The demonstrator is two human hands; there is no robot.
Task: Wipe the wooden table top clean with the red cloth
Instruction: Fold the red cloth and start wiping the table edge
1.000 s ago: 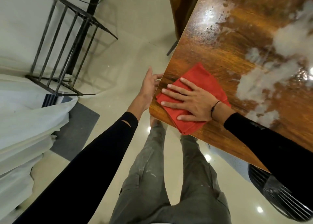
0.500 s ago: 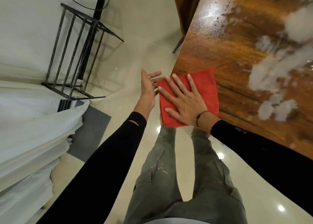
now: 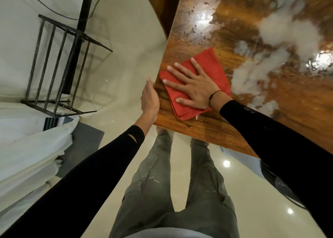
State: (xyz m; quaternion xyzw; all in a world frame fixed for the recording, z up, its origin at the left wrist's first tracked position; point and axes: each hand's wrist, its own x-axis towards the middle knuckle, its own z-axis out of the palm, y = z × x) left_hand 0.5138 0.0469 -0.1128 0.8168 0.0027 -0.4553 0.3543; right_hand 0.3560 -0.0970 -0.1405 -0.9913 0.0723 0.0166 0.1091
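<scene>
Head view: right hand flat on red cloth.

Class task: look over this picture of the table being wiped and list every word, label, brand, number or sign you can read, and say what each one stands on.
None can be read.
A small pale mark on the black right sleeve is too blurred to read.
The folded red cloth under the right hand, the glossy wooden table top and the black metal rack show no writing.
</scene>
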